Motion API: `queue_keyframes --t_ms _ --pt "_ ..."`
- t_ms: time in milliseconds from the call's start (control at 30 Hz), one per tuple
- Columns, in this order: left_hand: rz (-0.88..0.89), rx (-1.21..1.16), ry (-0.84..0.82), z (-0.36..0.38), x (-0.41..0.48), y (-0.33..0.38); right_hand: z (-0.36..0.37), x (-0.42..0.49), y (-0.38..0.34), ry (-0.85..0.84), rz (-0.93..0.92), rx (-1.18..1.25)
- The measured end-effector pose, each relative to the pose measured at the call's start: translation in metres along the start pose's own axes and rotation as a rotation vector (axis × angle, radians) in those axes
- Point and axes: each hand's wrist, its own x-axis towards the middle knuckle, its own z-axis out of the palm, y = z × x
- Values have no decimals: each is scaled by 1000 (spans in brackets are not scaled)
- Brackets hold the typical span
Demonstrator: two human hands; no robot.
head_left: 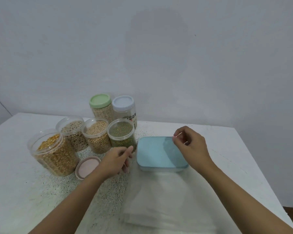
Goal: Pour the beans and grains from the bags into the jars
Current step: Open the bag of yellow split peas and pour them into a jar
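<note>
Left hand (116, 159), right hand (189, 146) pinch faint bag (167, 196) (contents unclear).

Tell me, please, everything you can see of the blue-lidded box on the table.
The blue-lidded box is a low rectangle with rounded corners: a pale-blue plastic lid, shut, on a clear base. It lies flat on the white table, right of the green-bean jar. The right hand hovers over its far right corner, shading the lid; whether the clear bag touches its near edge is unclear.
</note>
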Motion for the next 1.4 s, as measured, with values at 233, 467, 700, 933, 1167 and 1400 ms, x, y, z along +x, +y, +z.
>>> queue_keyframes --t_ms 233,467,700,933,1167,1400 --pt "289 107 255 -82 -55 -1 57 2 -32 -314 -86 98" --pt "349 43 614 -151 -92 -17 139 2 -55 -561 -182 -96" --pt "256 75 735 -209 -78 -64 224 9 -82 -805 -191 -413" --pt "168 -71 276 -231 -44 -103 291 4 -99 -927 -119 -809" --pt "262 -223 -18 -241 -23 -123 322 8 -104 -834 43 -919" --pt "311 -253 -114 -247 -16 -131 332 10 -98 -730 80 -889"
